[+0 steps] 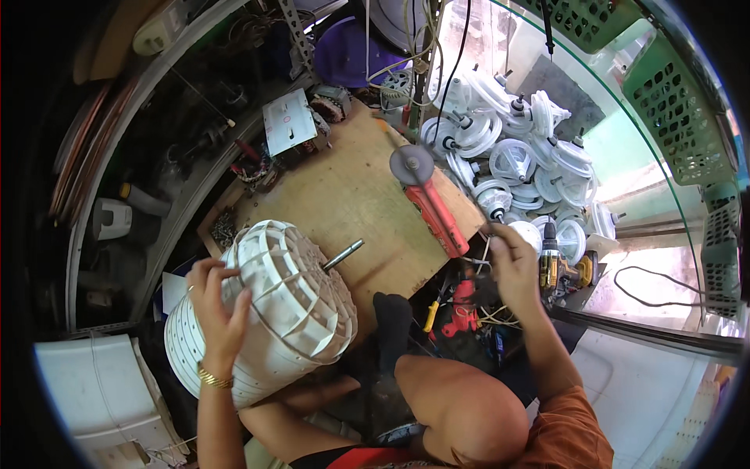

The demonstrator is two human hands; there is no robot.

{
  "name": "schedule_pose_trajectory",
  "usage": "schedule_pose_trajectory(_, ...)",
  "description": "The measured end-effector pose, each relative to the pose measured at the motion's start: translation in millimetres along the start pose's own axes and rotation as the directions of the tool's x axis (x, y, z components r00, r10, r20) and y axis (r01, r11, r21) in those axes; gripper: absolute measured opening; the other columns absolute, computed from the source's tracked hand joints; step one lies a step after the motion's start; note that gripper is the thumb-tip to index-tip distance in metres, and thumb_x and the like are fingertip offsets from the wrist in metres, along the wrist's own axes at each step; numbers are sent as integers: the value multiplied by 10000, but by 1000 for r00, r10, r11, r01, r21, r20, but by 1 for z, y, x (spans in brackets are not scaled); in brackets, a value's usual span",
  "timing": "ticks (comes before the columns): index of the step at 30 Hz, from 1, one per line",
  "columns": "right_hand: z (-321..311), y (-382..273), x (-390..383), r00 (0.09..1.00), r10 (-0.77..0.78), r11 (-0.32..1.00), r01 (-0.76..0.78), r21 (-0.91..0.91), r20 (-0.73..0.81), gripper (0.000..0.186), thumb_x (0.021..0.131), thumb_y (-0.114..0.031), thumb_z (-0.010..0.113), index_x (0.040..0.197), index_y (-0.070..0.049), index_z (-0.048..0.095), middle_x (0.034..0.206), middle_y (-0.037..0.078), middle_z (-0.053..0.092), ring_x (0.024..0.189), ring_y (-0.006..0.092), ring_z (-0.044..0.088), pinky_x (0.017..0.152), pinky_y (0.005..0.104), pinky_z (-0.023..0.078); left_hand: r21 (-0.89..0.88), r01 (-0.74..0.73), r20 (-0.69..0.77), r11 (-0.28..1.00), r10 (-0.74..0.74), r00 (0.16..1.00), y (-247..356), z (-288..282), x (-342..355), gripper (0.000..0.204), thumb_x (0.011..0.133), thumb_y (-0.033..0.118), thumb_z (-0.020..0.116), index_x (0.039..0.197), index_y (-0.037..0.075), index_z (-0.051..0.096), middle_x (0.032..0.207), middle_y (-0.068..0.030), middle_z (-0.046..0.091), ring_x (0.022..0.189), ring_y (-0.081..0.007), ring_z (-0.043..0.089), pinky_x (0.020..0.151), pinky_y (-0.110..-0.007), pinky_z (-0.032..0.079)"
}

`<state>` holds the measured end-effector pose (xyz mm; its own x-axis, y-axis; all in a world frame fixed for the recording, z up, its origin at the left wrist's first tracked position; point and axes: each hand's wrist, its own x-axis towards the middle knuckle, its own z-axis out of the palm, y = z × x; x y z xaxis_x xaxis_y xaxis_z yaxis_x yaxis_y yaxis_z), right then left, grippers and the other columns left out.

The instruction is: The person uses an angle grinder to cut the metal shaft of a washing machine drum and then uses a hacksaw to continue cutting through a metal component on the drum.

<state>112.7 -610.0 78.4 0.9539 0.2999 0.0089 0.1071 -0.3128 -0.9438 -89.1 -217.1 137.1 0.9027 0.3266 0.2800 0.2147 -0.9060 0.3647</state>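
A white plastic washing-machine drum (293,293) lies tilted on its side at the left, its ribbed base facing the board. A metal shaft (344,255) sticks out from the middle of that base. My left hand (215,301) rests on the drum's side with its fingers spread. Off to the right, my right hand (509,262) is raised past the edge of the wooden board (328,187), its fingers pinched round a thin dark rod whose far end is hard to make out. A red angle grinder (433,211) with a grey disc lies on the board near that hand.
White drum hubs with shafts (512,160) are heaped at the back right. A cordless drill (558,266) and red tools (461,309) sit near my right arm. A metal-plated unit (289,123) and small screws (225,227) are along the board's left side.
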Motion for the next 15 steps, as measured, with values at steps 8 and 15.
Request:
schedule_pose_trajectory(8,84,-87,-3,961,-109,878,-28,477,255,485,1025,-71,533,1500,2,470,997,44,593,877,98,574,783,265,516,-819,568,574,-80,-110,811,168,143,5,478,1064,405,521,1427,93,517,1295,-52,606,1165,-141,573,989,-327,468)
schedule_pose_trajectory(15,58,-48,-61,914,-406,914,406,12,-12,728,843,-172,732,1495,-4,454,1392,173,439,1195,320,539,1051,391,422,-753,454,608,-477,-239,757,209,128,0,296,1092,329,463,1282,117,544,924,30,518,769,-74,548,707,-252,495)
